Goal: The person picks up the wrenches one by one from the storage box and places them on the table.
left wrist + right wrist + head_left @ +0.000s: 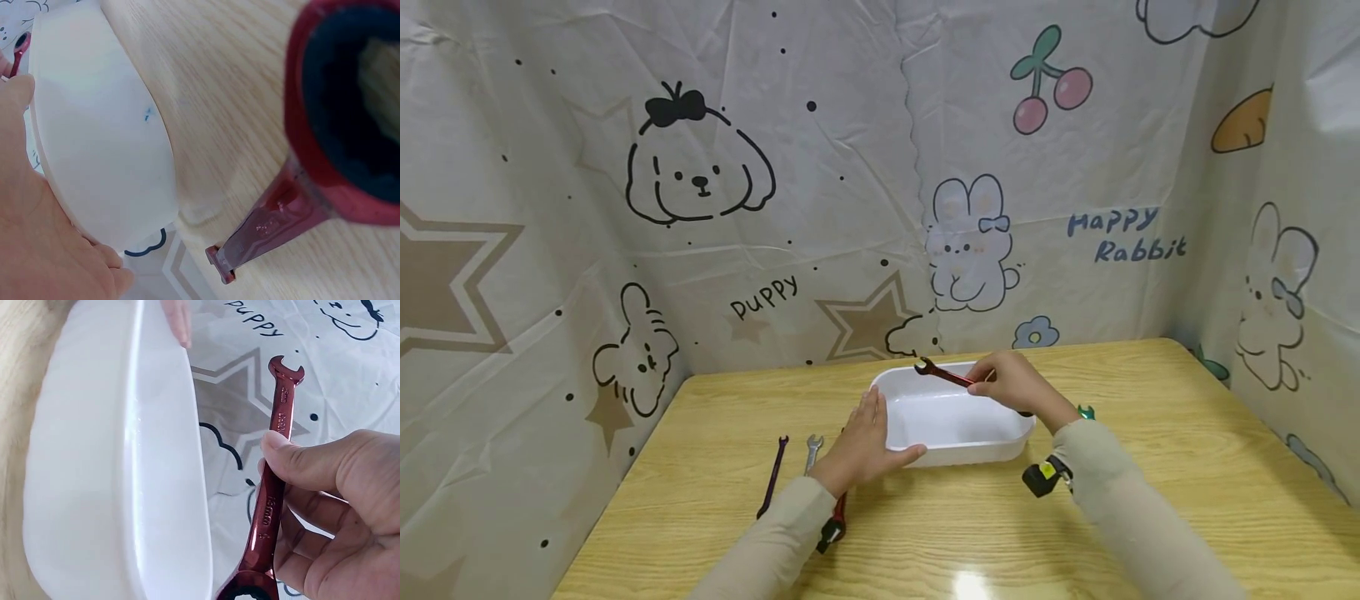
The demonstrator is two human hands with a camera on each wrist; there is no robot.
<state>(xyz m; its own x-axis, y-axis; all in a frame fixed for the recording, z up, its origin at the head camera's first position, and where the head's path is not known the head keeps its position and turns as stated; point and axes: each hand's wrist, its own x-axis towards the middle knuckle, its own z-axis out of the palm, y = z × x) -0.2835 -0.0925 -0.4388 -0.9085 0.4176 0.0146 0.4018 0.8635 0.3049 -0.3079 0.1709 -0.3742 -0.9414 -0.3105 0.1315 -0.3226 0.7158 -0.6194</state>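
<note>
My right hand [1015, 387] pinches a shiny red combination wrench [946, 375] between thumb and fingers, above a white plastic basin [958, 455]. The wrench's open end points left in the head view; in the right wrist view its ring end is partly cut off at the bottom edge. My left hand [867, 440] rests against the basin's left end, fingers extended along the rim and thumb at the near side. Beneath the left wrist lies another red wrench [269, 228], large in the left wrist view and mostly covered in the head view.
On the wooden table [700, 467], a purple wrench [772, 479] and a silver wrench [813, 450] lie left of the basin. A green wrench end [1086, 412] shows beyond the right sleeve. A printed cloth [850, 208] hangs behind and at both sides.
</note>
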